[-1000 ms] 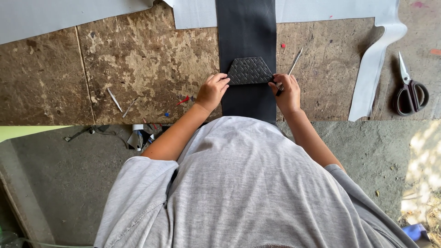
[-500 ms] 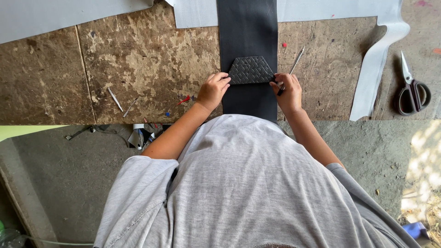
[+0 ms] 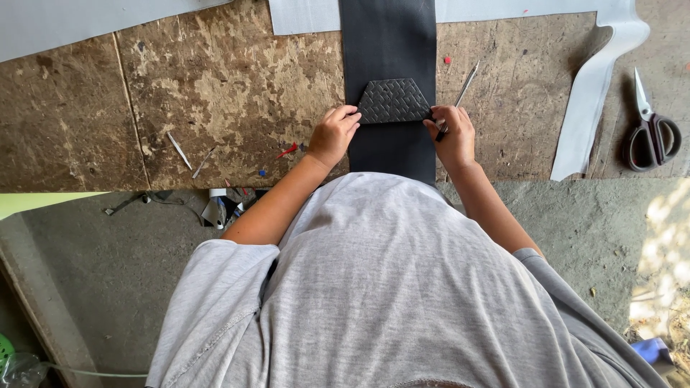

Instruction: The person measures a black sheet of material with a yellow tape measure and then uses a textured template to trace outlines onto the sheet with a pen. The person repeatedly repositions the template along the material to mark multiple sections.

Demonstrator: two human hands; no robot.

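Note:
A long black strip of sheet material (image 3: 388, 36) lies across a worn wooden board (image 3: 215, 86). On it rests a small black woven-pattern piece (image 3: 393, 100) with slanted top corners. My left hand (image 3: 335, 134) presses its fingertips on the piece's left edge. My right hand (image 3: 453, 134) sits at the piece's right edge and grips a thin silver pen-like tool (image 3: 460, 93) that points up and to the right.
Black-handled scissors (image 3: 650, 129) lie at the far right. A white strip (image 3: 596, 86) curves down the board's right side, and a pale sheet (image 3: 72, 21) covers the top left. Small scraps and a nail dot the board. Concrete floor lies below.
Both hands stay at the patterned piece's edges with only slight shifts. The piece and strip have not visibly moved.

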